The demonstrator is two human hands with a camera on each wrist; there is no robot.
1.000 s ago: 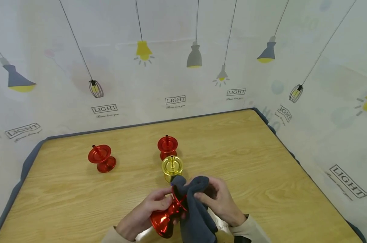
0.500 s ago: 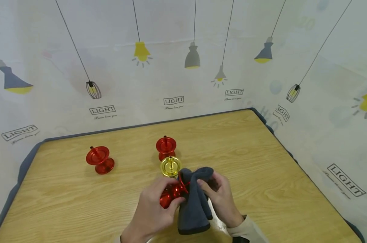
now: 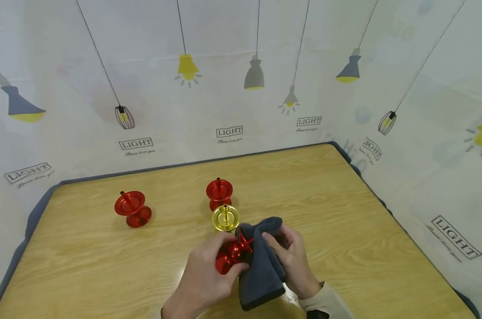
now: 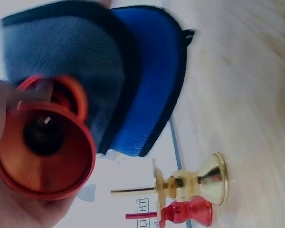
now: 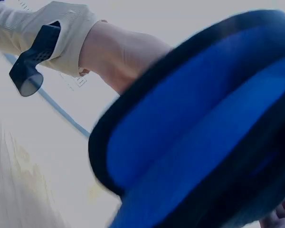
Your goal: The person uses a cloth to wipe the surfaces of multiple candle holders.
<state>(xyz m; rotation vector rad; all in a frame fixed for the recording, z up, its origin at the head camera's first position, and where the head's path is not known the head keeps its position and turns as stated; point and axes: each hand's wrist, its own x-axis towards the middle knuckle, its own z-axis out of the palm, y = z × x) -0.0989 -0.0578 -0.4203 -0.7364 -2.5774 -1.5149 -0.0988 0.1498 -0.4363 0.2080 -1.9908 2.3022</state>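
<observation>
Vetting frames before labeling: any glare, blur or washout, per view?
Head: mostly crisp, with glare on the table near the cloth and bright highlights on the held red holder; left wrist: cloth's left edge and the holder's far rim blurred, table pale; right wrist: cloth soft, table washed out.

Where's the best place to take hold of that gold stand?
Probably by the slim stem of the gold stand, between wide dish and flared base, coming level from the left. It stands upright, its spike making reaching from above awkward; a red stand is close behind, the cloth at the near right.
</observation>
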